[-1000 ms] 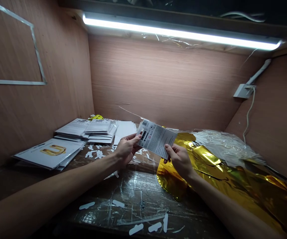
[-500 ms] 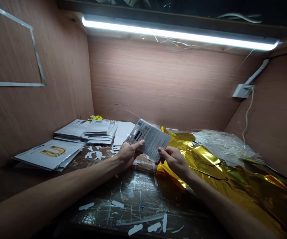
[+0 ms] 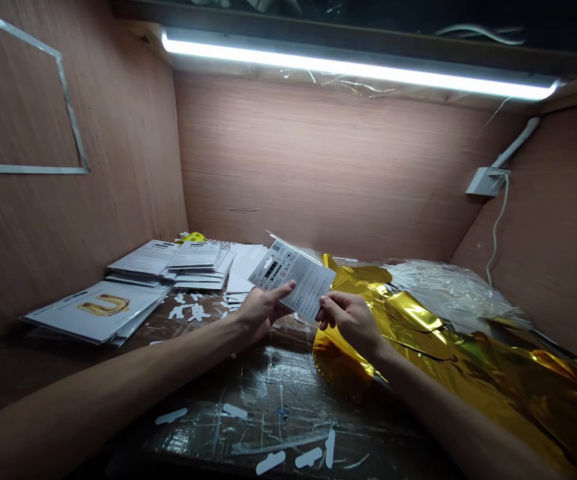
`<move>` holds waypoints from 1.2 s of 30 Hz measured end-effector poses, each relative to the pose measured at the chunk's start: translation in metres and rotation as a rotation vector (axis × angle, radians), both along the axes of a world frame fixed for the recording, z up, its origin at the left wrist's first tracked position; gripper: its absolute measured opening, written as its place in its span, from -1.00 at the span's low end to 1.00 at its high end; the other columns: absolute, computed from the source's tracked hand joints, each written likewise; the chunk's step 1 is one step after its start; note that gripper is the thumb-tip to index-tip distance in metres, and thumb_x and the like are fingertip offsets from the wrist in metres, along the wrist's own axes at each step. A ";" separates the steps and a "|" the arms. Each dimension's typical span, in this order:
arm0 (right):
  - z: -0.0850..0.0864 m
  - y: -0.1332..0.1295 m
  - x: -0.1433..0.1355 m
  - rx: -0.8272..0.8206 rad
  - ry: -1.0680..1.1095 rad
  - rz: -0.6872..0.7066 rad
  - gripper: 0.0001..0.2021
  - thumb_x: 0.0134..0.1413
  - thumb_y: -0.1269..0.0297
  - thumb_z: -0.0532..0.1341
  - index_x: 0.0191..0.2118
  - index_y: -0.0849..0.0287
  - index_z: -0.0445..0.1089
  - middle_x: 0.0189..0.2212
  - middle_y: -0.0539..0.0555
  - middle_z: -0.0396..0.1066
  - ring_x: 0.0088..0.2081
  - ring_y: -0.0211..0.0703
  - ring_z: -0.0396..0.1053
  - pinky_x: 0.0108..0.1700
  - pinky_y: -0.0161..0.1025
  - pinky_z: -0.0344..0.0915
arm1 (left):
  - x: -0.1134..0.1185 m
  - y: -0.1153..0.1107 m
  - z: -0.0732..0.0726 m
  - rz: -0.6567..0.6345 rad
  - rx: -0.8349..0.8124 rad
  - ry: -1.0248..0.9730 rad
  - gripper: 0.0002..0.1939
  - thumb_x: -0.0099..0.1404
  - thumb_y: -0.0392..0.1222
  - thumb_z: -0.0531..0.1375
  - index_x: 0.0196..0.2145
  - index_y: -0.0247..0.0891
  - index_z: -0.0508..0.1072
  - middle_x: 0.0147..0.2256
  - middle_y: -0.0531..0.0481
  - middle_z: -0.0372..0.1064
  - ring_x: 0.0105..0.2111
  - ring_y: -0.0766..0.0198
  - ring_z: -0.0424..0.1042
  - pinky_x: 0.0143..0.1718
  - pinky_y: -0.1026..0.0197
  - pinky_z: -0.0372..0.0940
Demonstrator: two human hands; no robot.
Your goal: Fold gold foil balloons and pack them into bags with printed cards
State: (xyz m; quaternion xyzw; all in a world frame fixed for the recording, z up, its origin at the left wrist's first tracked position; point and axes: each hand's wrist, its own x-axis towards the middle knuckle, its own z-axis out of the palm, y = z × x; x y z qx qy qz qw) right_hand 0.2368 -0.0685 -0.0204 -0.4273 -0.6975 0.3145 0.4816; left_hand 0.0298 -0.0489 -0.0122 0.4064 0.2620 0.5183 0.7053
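Tilted above the middle of the table is a flat printed packet (image 3: 296,277) in clear plastic, its hang hole at the upper left and small print facing me. My left hand (image 3: 262,308) grips its lower left edge, thumb on the printed face. At the lower right corner, my right hand (image 3: 344,315) pinches the packet between thumb and fingers. Gold foil balloons (image 3: 393,313) lie just behind and to the right of my right hand. The fingers behind the packet are hidden.
At left, a packet with a gold U (image 3: 101,305) lies before stacked packets (image 3: 196,257). White cards (image 3: 246,263) stand beside them. White paper cut-outs (image 3: 271,461) are scattered on the dark table (image 3: 248,387). Clear bags of white sticks (image 3: 443,287) lie at the back right.
The packet has shifted slightly left and a clear plastic flap along its top edge now shows. Both hands keep hold of it; the view has moved a little.
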 end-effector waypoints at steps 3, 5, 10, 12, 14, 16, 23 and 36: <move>-0.001 0.002 0.003 -0.002 -0.016 -0.018 -0.59 0.26 -0.01 0.21 -0.50 0.18 0.47 -0.53 0.10 0.52 -0.55 -0.20 0.41 -0.46 -0.28 0.27 | -0.003 0.007 0.005 0.156 -0.025 -0.095 -0.90 0.31 -0.35 0.33 -0.24 -0.47 0.62 -0.14 -0.28 0.59 -0.18 0.17 0.59 -0.08 0.20 0.53; -0.001 0.001 0.002 -0.003 -0.011 -0.021 -0.59 0.27 0.00 0.20 -0.50 0.18 0.46 -0.53 0.09 0.52 -0.55 -0.21 0.41 -0.46 -0.29 0.27 | -0.003 0.008 0.005 0.184 -0.036 -0.099 -0.91 0.31 -0.38 0.32 -0.25 -0.47 0.62 -0.13 -0.27 0.59 -0.20 0.18 0.58 -0.11 0.21 0.54; 0.002 -0.009 -0.009 -0.006 0.037 -0.013 -0.61 0.26 0.03 0.21 -0.50 0.17 0.44 -0.54 0.08 0.50 -0.55 -0.20 0.42 -0.47 -0.29 0.30 | 0.003 -0.001 -0.002 0.125 -0.013 -0.071 -0.88 0.29 -0.38 0.33 -0.22 -0.51 0.61 -0.10 -0.32 0.57 -0.16 0.12 0.58 -0.06 0.15 0.53; 0.002 -0.011 -0.012 -0.003 0.049 -0.017 -0.61 0.26 0.01 0.21 -0.50 0.16 0.44 -0.54 0.08 0.50 -0.55 -0.19 0.42 -0.48 -0.28 0.31 | 0.005 -0.003 -0.004 0.109 0.007 -0.058 -0.85 0.27 -0.36 0.36 -0.20 -0.51 0.60 -0.11 -0.33 0.57 -0.14 0.08 0.58 -0.03 0.10 0.52; 0.001 -0.012 -0.014 0.001 0.061 -0.023 -0.60 0.26 -0.01 0.21 -0.49 0.16 0.44 -0.53 0.08 0.51 -0.56 -0.20 0.41 -0.48 -0.28 0.31 | 0.006 -0.005 -0.005 0.107 0.013 -0.055 -0.81 0.25 -0.34 0.39 -0.19 -0.50 0.60 -0.11 -0.33 0.57 -0.14 0.07 0.58 -0.01 0.09 0.52; 0.000 -0.012 -0.014 0.000 0.070 -0.026 -0.60 0.25 -0.02 0.22 -0.49 0.16 0.44 -0.54 0.08 0.50 -0.56 -0.20 0.41 -0.48 -0.28 0.31 | 0.007 -0.006 -0.005 0.108 0.006 -0.052 -0.80 0.24 -0.34 0.39 -0.19 -0.51 0.59 -0.11 -0.34 0.56 -0.15 0.07 0.59 -0.02 0.10 0.52; -0.002 -0.011 -0.015 -0.005 0.072 -0.009 -0.61 0.27 0.01 0.22 -0.49 0.17 0.43 -0.53 0.07 0.50 -0.56 -0.22 0.41 -0.48 -0.30 0.30 | 0.011 -0.013 -0.005 0.074 -0.030 -0.044 -0.84 0.30 -0.37 0.33 -0.19 -0.54 0.59 -0.11 -0.38 0.56 -0.19 0.09 0.59 -0.10 0.14 0.54; 0.044 0.083 0.136 -0.122 -0.625 -0.401 -0.59 0.21 -0.04 0.23 -0.31 0.24 0.64 -0.43 0.17 0.60 -0.42 -0.13 0.49 -0.36 -0.28 0.31 | 0.000 0.004 0.007 0.258 -0.074 0.018 -0.80 0.29 -0.43 0.32 -0.11 -0.45 0.56 -0.09 -0.30 0.56 -0.21 0.12 0.61 -0.23 0.19 0.57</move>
